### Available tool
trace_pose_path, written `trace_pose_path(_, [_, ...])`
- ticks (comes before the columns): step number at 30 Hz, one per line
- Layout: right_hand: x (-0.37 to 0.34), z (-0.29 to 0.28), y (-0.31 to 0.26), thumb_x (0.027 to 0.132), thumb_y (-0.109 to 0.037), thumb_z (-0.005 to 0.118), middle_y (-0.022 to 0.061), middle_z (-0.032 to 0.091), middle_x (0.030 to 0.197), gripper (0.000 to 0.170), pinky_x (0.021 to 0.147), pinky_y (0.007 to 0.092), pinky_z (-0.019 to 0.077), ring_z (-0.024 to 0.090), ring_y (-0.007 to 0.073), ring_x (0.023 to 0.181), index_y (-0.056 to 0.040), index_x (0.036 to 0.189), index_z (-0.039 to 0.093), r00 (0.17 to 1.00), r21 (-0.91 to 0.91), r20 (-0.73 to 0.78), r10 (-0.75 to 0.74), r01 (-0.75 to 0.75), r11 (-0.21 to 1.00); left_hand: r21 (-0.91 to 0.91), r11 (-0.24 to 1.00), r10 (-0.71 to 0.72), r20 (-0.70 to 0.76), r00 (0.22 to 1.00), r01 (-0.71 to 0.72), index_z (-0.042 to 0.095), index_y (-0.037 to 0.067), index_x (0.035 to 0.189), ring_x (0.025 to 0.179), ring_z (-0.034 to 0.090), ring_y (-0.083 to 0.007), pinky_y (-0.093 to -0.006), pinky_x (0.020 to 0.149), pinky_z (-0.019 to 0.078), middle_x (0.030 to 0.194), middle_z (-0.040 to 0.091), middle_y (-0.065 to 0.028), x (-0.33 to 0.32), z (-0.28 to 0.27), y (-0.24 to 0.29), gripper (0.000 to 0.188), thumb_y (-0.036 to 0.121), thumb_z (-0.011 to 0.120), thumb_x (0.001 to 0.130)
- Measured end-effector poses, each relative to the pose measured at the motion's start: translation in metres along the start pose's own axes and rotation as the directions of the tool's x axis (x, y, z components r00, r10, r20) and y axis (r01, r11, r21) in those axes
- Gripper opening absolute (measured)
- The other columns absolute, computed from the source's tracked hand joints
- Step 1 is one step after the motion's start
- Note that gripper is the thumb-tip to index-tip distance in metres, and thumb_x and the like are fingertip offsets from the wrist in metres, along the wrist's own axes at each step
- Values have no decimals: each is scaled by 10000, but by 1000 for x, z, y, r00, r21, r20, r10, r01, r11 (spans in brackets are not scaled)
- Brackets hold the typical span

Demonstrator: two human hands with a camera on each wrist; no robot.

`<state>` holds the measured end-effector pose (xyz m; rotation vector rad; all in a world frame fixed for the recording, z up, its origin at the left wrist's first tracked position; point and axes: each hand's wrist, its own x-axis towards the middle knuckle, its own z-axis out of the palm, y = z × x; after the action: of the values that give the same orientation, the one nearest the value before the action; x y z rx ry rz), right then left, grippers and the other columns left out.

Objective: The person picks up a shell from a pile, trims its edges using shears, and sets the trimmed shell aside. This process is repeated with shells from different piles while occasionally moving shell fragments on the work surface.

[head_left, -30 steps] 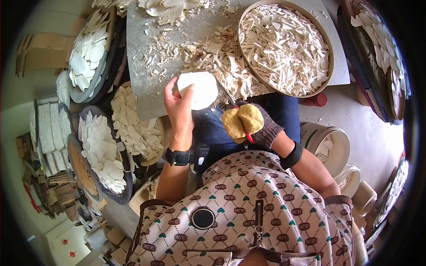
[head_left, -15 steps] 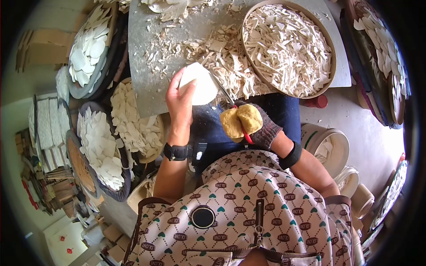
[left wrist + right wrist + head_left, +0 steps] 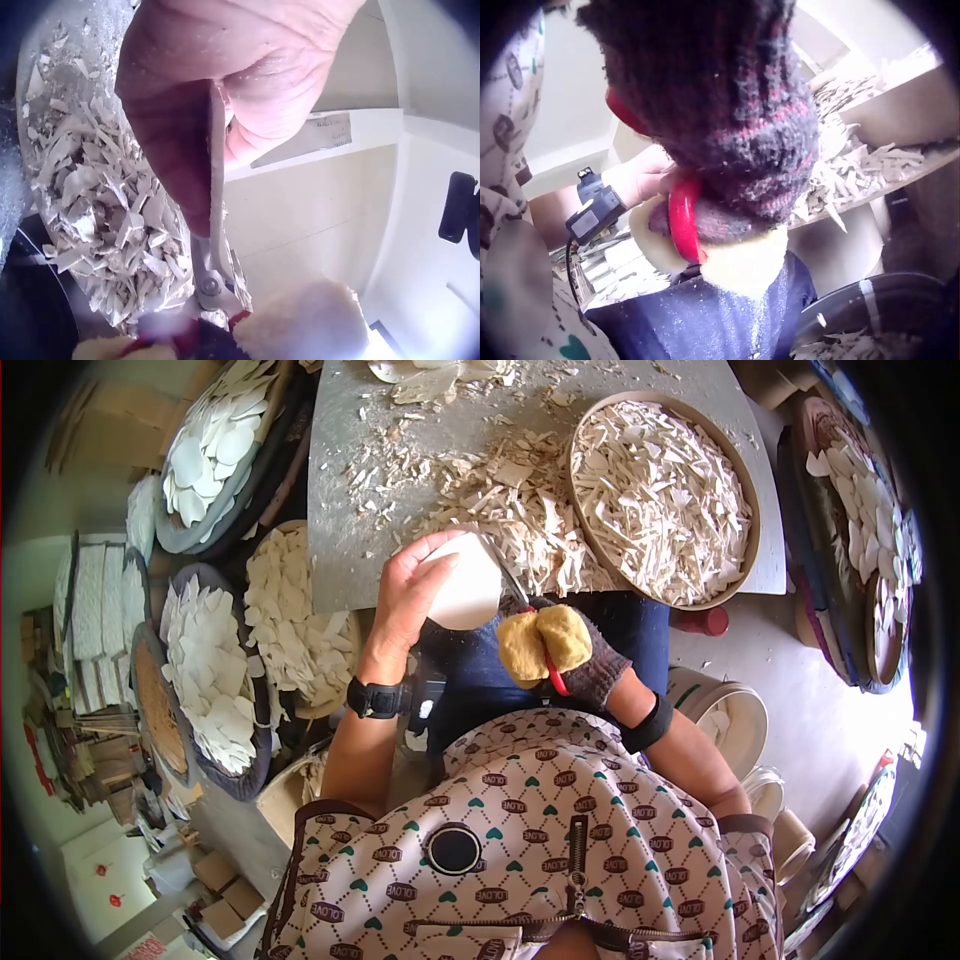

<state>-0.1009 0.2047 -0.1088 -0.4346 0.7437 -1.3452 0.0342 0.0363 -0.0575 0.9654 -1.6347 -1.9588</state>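
Note:
My bare left hand (image 3: 400, 595) pinches a flat white slice (image 3: 468, 588) between thumb and fingers, just off the near edge of the table. The left wrist view shows that slice edge-on, thin and upright, alongside the blades of a pair of scissors (image 3: 211, 286). My right hand (image 3: 603, 665), in a dark knitted glove, grips these scissors by their red handles (image 3: 682, 221). Yellow foam padding (image 3: 522, 650) is fixed around the handles and hides part of the fingers. In the head view, a blade runs close along the slice's right edge.
Chips and shavings (image 3: 535, 530) litter the metal table (image 3: 350, 430). A round tray (image 3: 752, 530) heaped with chips stands at the table's right. Baskets of white slices (image 3: 205, 670) crowd the left side. A white bucket (image 3: 740, 720) stands on the floor at right.
My left hand has turned the slice, tilting it at 0.5 s ago and lowering it since. The table sits lower in the head view. The right hand keeps its grip on the scissors.

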Motion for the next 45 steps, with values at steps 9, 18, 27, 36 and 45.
trace_pose_path(9, [8, -11, 29, 856, -114, 491, 166, 603, 961, 233, 781, 340, 501, 609, 255, 851, 46, 1021, 531, 918, 142, 333, 217, -276, 951, -141, 988, -80, -95, 992, 66, 477, 61, 1177, 795, 560, -95, -227, 643, 468, 925, 598, -65, -63, -75, -10, 404, 96, 580, 788])
trace_pose_path(18, [17, -20, 53, 765, -155, 508, 124, 601, 795, 180, 645, 373, 462, 578, 285, 722, -13, 854, 575, 986, -556, 158, 53, 44, 830, -170, 952, -21, -866, 500, -255, 530, 35, 968, 834, 582, -244, -362, 719, 482, 977, 577, -118, -205, -378, -21, 227, 197, 537, 809])
trace_pose_path(27, [9, 5, 33, 808, -60, 553, 99, 615, 911, 191, 782, 293, 491, 598, 180, 860, 29, 977, 570, 976, -482, 185, 113, -10, 876, 57, 983, 141, -841, 523, -174, 421, -6, 1194, 918, 584, -300, -344, 775, 492, 1094, 527, -191, -130, -337, 84, 438, 147, 554, 806])
trace_pose_path(36, [-3, -4, 24, 772, -39, 594, 55, 592, 912, 149, 774, 279, 471, 577, 148, 855, -39, 920, 573, 985, -583, 163, 59, 48, 811, 346, 937, 73, -64, 995, -46, 563, -15, 1035, 768, 609, -131, -227, 674, 479, 906, 632, -100, 139, -132, 90, 265, 145, 564, 823])
trace_pose_path(45, [-8, -50, 77, 810, -120, 577, 60, 597, 811, 116, 684, 287, 471, 562, 145, 738, -14, 852, 597, 974, -65, -62, 216, -220, 973, 995, -8, 533, 90, 841, -102, 448, 111, 1216, 1133, 440, -317, -390, 899, 389, 1230, 469, -132, 346, -71, 61, 558, 62, 594, 679])
